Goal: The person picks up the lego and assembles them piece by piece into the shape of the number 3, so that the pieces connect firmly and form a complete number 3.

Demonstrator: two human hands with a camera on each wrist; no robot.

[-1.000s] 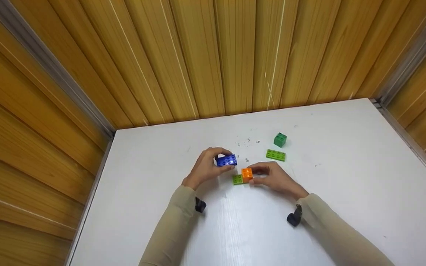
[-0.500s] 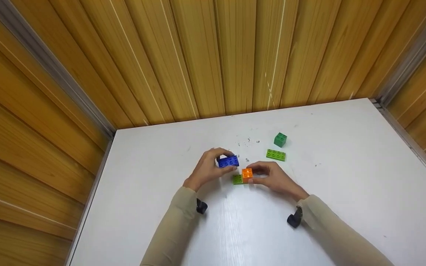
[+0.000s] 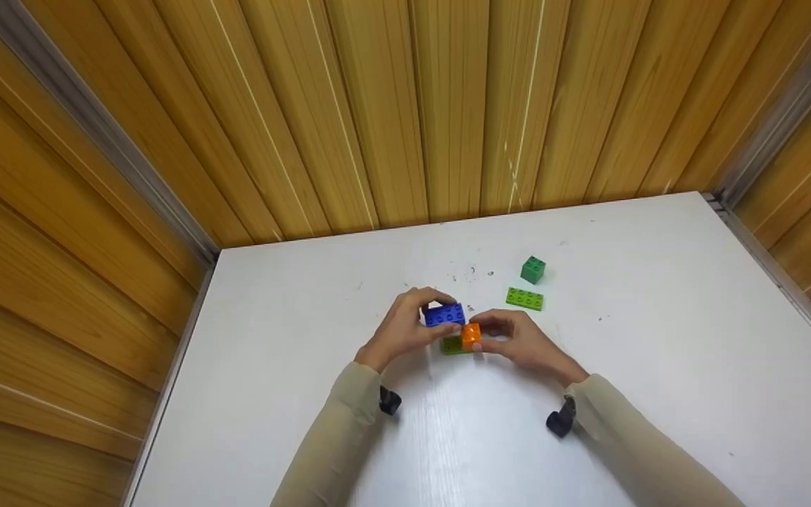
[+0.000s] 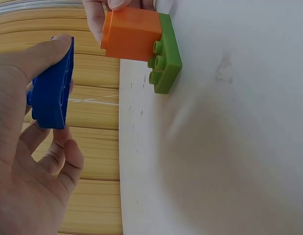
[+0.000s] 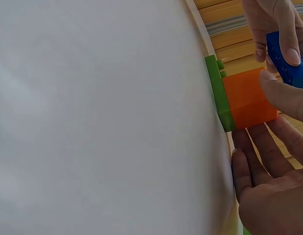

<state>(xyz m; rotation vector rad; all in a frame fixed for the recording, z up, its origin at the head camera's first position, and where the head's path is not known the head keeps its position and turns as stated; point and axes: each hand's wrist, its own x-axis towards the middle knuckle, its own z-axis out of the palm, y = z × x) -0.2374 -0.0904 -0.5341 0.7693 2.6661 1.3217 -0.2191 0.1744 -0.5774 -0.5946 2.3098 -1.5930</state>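
My left hand (image 3: 403, 327) pinches a blue toy building brick (image 3: 445, 315) between thumb and fingers, raised off the table. In the left wrist view the blue brick (image 4: 52, 90) is apart from the other blocks, its studs facing away from them. A square orange brick (image 3: 471, 336) sits on the right end of a light green building plate (image 3: 451, 345). The plate's left studs are bare, as the left wrist view shows. My right hand (image 3: 523, 343) holds the orange brick (image 5: 249, 98) by its sides, thumb on one side and fingers on the other.
Behind the right hand lie a second light green plate (image 3: 524, 298) and a dark green square brick (image 3: 533, 269). The white table (image 3: 293, 338) ends at wood-patterned walls (image 3: 377, 113) at the back and sides. Small dark marks dot the tabletop.
My left hand has carried the blue brick right and slightly nearer, toward the orange brick. The right hand, orange brick and green plate stay nearly in place.
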